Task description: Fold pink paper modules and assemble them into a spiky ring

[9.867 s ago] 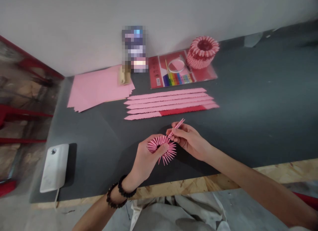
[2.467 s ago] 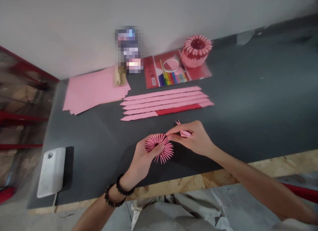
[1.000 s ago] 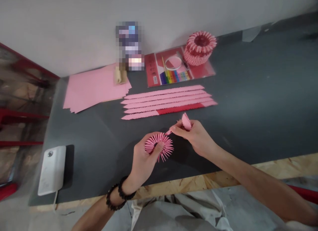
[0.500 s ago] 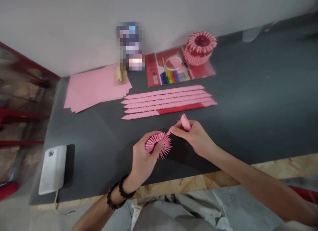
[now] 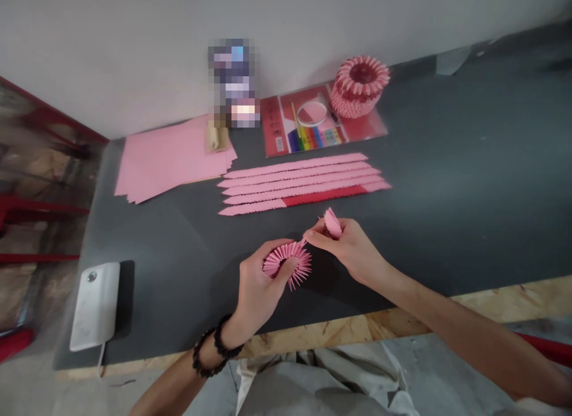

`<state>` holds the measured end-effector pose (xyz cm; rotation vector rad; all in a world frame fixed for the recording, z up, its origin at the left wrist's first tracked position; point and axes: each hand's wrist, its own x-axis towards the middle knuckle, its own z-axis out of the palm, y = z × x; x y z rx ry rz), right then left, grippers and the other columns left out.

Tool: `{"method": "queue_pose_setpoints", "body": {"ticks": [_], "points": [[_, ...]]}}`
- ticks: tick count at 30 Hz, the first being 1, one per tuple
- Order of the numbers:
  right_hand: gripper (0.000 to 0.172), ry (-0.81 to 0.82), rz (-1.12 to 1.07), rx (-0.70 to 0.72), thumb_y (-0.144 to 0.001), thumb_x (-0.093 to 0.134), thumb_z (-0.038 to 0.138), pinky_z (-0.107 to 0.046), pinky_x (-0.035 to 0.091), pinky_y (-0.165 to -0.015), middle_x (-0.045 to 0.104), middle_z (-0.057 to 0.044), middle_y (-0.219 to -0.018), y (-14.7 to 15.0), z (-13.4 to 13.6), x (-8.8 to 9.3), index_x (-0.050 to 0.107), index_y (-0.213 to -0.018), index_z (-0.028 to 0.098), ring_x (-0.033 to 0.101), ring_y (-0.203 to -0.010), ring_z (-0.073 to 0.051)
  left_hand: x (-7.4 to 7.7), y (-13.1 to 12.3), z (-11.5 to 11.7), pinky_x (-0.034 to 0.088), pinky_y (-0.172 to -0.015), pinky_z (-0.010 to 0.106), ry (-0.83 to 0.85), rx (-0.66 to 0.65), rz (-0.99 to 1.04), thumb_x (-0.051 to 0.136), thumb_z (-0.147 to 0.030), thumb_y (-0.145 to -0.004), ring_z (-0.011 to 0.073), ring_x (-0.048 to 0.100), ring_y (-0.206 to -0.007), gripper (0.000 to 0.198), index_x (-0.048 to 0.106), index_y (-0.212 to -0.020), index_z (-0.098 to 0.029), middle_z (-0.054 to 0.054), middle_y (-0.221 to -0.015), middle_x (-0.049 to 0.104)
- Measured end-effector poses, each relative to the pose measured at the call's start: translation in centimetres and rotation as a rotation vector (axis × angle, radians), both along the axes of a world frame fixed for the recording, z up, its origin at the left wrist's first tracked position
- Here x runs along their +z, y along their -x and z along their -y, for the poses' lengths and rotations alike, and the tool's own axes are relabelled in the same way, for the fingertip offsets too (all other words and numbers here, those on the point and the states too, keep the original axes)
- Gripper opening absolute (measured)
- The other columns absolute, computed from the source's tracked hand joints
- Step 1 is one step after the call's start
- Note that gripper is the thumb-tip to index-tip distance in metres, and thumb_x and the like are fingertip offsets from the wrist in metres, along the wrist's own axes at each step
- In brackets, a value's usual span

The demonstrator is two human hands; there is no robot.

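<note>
Near the table's front edge, my left hand (image 5: 261,279) grips a ring of folded pink paper pieces (image 5: 300,262), thumb laid across its middle and spiky points fanning outward. My right hand (image 5: 346,246) pinches a small folded paper piece against the ring's upper right edge, fingertips close to touching it. A little stack of pink folded pieces (image 5: 332,223) is also tucked in the fingers of that hand. Beyond the hands lie several long rows of nested folded pink paper (image 5: 295,173), the nearest one with a red section (image 5: 326,195).
A pink paper vase-like form (image 5: 360,94) stands on a red craft packet (image 5: 277,127) by the wall. Pink sheets (image 5: 170,160) lie at the back left under a beige object (image 5: 217,136), beside a blurred-out phone-shaped item (image 5: 236,85). A white corded device (image 5: 95,306) sits front left.
My right hand has shifted slightly left and down, bringing its pinched piece closer to the ring. The ring has tilted and moved a touch rightward in my left hand.
</note>
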<state>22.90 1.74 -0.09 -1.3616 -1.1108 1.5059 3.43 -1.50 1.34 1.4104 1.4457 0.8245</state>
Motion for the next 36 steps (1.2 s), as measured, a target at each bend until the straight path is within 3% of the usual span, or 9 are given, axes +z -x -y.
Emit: {"method": "queue_pose_setpoints", "body": {"ticks": [7, 12, 17, 23, 36], "points": [[0.027, -0.188, 0.231, 0.065, -0.089, 0.070, 0.041, -0.028, 0.037, -0.060, 0.065, 0.001, -0.068, 0.9, 1.5, 0.2, 0.073, -0.075, 0.018, 0.048, -0.061, -0.012, -0.5, 0.2, -0.3, 0.054, -0.091, 0.032, 0.023, 0.026, 0.075, 0.076, -0.033, -0.087, 0.0226, 0.072, -0.097, 0.030, 0.074, -0.113, -0.019, 0.006, -0.108, 0.079], [0.028, -0.202, 0.248, 0.116, -0.091, 0.067, 0.041, -0.027, 0.034, -0.055, 0.064, 0.001, -0.067, 1.1, 1.5, -0.2, 0.073, -0.077, 0.018, 0.045, -0.058, -0.011, -1.0, 0.2, -0.2, 0.053, -0.094, 0.035, 0.038, 0.052, 0.089, 0.078, -0.031, -0.085, 0.0245, 0.072, -0.101, 0.032, 0.073, -0.114, -0.018, 0.008, -0.111, 0.078], [0.027, -0.215, 0.249, 0.105, -0.092, 0.068, 0.042, -0.026, 0.039, -0.057, 0.070, 0.000, -0.072, 0.8, 1.3, -0.3, 0.075, -0.080, 0.019, 0.054, -0.061, -0.012, -1.3, 0.1, -0.2, 0.055, -0.093, 0.037, 0.006, 0.106, 0.092, 0.080, -0.033, -0.084, 0.0254, 0.073, -0.103, 0.047, 0.067, -0.127, -0.020, 0.009, -0.121, 0.076], [0.016, -0.323, 0.290, 0.157, -0.094, 0.065, 0.033, -0.024, 0.049, -0.066, 0.078, 0.000, -0.086, 0.9, 1.5, -0.1, 0.076, -0.095, 0.021, 0.069, -0.073, -0.014, -1.7, 0.2, 0.0, 0.057, -0.090, 0.039, 0.046, 0.139, 0.164, 0.081, -0.029, -0.081, 0.0255, 0.075, -0.095, 0.060, 0.060, -0.136, -0.020, 0.009, -0.107, 0.079], [0.009, -0.553, 0.536, 0.145, -0.091, 0.065, 0.027, -0.023, 0.044, -0.060, 0.077, 0.002, -0.076, 1.1, 1.8, -1.3, 0.073, -0.093, 0.023, 0.067, -0.058, -0.011, -1.0, -0.4, 0.4, 0.061, -0.085, 0.035, 0.087, 0.154, 0.196, 0.082, -0.026, -0.080, 0.0229, 0.076, -0.089, 0.062, 0.059, -0.138, -0.021, 0.006, -0.098, 0.081]]}}
